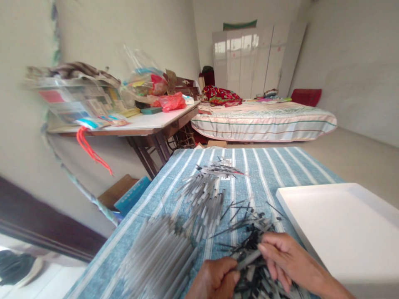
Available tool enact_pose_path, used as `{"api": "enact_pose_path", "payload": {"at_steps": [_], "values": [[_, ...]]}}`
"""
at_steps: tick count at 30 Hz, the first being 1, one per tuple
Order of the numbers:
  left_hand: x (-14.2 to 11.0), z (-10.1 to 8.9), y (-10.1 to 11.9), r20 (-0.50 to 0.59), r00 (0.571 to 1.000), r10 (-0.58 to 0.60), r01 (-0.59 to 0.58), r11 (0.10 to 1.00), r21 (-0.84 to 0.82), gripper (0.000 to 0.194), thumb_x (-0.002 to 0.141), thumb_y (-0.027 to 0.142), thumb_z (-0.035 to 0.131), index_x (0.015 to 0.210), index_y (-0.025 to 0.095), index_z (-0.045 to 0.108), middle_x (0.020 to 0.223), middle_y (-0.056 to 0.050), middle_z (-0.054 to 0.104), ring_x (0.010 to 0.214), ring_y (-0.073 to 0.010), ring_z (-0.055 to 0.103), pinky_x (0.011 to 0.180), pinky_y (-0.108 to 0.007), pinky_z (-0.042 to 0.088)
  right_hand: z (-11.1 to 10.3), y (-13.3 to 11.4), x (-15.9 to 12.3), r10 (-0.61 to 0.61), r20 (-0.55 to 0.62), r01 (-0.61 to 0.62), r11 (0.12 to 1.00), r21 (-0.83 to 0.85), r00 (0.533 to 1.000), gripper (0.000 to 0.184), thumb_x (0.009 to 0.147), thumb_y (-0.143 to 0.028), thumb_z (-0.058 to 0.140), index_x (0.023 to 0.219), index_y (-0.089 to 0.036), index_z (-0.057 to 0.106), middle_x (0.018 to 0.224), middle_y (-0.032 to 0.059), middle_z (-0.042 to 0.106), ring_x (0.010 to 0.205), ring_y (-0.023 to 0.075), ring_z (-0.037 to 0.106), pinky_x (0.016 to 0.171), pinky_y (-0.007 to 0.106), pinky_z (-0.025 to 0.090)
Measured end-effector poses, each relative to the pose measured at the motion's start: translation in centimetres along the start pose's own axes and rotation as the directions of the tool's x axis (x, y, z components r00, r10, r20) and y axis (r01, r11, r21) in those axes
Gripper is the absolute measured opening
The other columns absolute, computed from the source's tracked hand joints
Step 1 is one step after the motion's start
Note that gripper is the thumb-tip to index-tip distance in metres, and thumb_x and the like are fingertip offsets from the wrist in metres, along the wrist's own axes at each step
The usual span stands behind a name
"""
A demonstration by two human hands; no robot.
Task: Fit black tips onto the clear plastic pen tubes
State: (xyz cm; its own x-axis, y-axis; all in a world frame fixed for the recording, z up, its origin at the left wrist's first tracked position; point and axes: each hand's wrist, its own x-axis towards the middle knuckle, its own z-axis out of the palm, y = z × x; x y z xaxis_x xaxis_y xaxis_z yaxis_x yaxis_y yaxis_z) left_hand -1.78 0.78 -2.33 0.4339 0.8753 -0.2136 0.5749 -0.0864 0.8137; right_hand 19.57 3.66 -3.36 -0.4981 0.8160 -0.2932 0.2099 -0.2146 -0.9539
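Observation:
My left hand [215, 279] is at the bottom middle, fingers curled into a pinch on a thin grey pen tube [249, 259]. My right hand [288, 259] is just right of it, fingers bent and pinched on the same tube's other end. Both hands hover over a heap of black pen refills and small black parts [249, 232]. A big pile of grey pen tubes [168, 257] lies to the left, with more tubes [204, 195] fanned out farther back on the blue striped cloth [280, 166].
A white tray [343, 224] sits at the right on the cloth. A cluttered table [146, 122] with plastic bags stands at the left wall. Behind it are a bed [264, 120] and a white wardrobe [249, 58]. Bare floor [358, 158] lies to the right.

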Motion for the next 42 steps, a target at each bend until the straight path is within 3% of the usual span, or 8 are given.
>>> {"api": "enact_pose_path", "payload": {"at_steps": [9, 17, 22, 28, 34, 37, 39, 42], "values": [[-0.4, -0.1, 0.9, 0.026, 0.998, -0.062, 0.064, 0.996, -0.061, 0.03, 0.083, 0.032, 0.036, 0.059, 0.017, 0.046, 0.05, 0.003, 0.045, 0.048, -0.0098, 0.041, 0.047, -0.019, 0.028, -0.8, 0.1, 0.2, -0.079, 0.007, 0.078, 0.992, 0.1, 0.997, 0.025, 0.077, -0.038, 0.057, 0.077, -0.016, 0.045, 0.064, -0.0014, 0.063, 0.043, 0.0088, 0.06, 0.038, 0.015, 0.038], [-0.6, -0.7, 2.6, -0.025, 0.997, -0.076, 0.075, 0.996, -0.045, 0.03, 0.084, 0.028, 0.036, 0.056, 0.018, 0.044, 0.052, 0.004, 0.044, 0.052, -0.0109, 0.043, 0.052, -0.02, 0.029, -1.4, 0.0, 0.1, -0.02, -0.059, 0.02, 1.0, -0.012, 0.998, 0.03, 0.079, -0.037, 0.054, 0.099, -0.017, 0.046, 0.058, -0.0064, 0.059, 0.033, 0.0052, 0.052, 0.033, 0.013, 0.033], [-0.6, -0.5, 2.5, 0.006, 0.997, -0.076, 0.076, 0.996, -0.044, 0.031, 0.084, 0.027, 0.035, 0.057, 0.018, 0.045, 0.052, 0.004, 0.043, 0.053, -0.0108, 0.043, 0.052, -0.02, 0.029, -0.9, 0.2, 0.0, -0.06, -0.031, 0.06, 0.998, 0.002, 0.998, 0.027, 0.08, -0.04, 0.052, 0.072, -0.014, 0.05, 0.054, -0.0034, 0.06, 0.033, 0.0048, 0.052, 0.033, 0.012, 0.032], [-1.9, -4.5, 0.8, 0.039, 0.996, -0.083, 0.083, 0.997, 0.01, 0.026, 0.082, 0.028, 0.043, 0.062, 0.016, 0.054, 0.056, 0.003, 0.047, 0.056, -0.011, 0.044, 0.053, -0.019, 0.031, -3.0, -1.3, -0.9, -0.074, -0.2, 0.094, 0.991, 0.093, 0.977, 0.027, 0.079, -0.039, 0.054, 0.068, -0.015, 0.048, 0.052, -0.0025, 0.061, 0.031, 0.0053, 0.051, 0.032, 0.013, 0.031], [-2.8, -7.2, -1.2, -0.227, 0.948, -0.224, 0.179, 0.962, -0.204, 0.027, 0.08, 0.036, 0.05, 0.065, 0.016, 0.059, 0.056, 0.001, 0.054, 0.048, -0.01, 0.043, 0.046, -0.02, 0.032, -3.9, -1.0, -0.5, 0.003, -0.347, 0.014, 0.999, 0.047, 0.938, 0.023, 0.079, -0.035, 0.05, 0.064, -0.017, 0.045, 0.047, -0.0046, 0.056, 0.028, 0.0055, 0.045, 0.03, 0.014, 0.027], [-2.2, -5.9, -0.5, -0.338, 0.913, -0.23, 0.029, 0.861, -0.508, 0.022, 0.079, 0.032, 0.054, 0.07, 0.014, 0.061, 0.06, -0.001, 0.058, 0.053, -0.0113, 0.049, 0.052, -0.02, 0.038, -3.5, -0.7, -0.2, 0.04, -0.321, -0.076, 0.992, -0.101, 0.946, 0.015, 0.079, -0.032, 0.047, 0.073, -0.018, 0.048, 0.048, -0.0067, 0.053, 0.027, 0.0054, 0.041, 0.03, 0.016, 0.025], [-1.4, -4.4, 0.7, -0.357, 0.902, -0.241, -0.094, 0.699, -0.709, 0.015, 0.077, 0.028, 0.058, 0.074, 0.014, 0.063, 0.07, -0.004, 0.064, 0.062, -0.0137, 0.056, 0.062, -0.023, 0.043, -2.6, -1.1, -0.3, -0.001, -0.344, -0.085, 0.968, -0.235, 0.939, 0.016, 0.08, -0.033, 0.045, 0.08, -0.018, 0.051, 0.049, -0.0078, 0.048, 0.029, 0.0057, 0.039, 0.033, 0.017, 0.026], [-0.5, -1.9, 3.3, -0.353, 0.889, -0.292, -0.212, 0.421, -0.882, 0.01, 0.071, 0.024, 0.064, 0.076, 0.015, 0.063, 0.086, -0.007, 0.067, 0.078, -0.0194, 0.063, 0.079, -0.032, 0.045, -0.3, -2.2, -0.9, -0.21, -0.309, 0.055, 0.895, -0.443, 0.928, 0.021, 0.08, -0.035, 0.046, 0.072, -0.018, 0.054, 0.051, -0.0059, 0.045, 0.045, 0.0083, 0.044, 0.045, 0.019, 0.033]]}}
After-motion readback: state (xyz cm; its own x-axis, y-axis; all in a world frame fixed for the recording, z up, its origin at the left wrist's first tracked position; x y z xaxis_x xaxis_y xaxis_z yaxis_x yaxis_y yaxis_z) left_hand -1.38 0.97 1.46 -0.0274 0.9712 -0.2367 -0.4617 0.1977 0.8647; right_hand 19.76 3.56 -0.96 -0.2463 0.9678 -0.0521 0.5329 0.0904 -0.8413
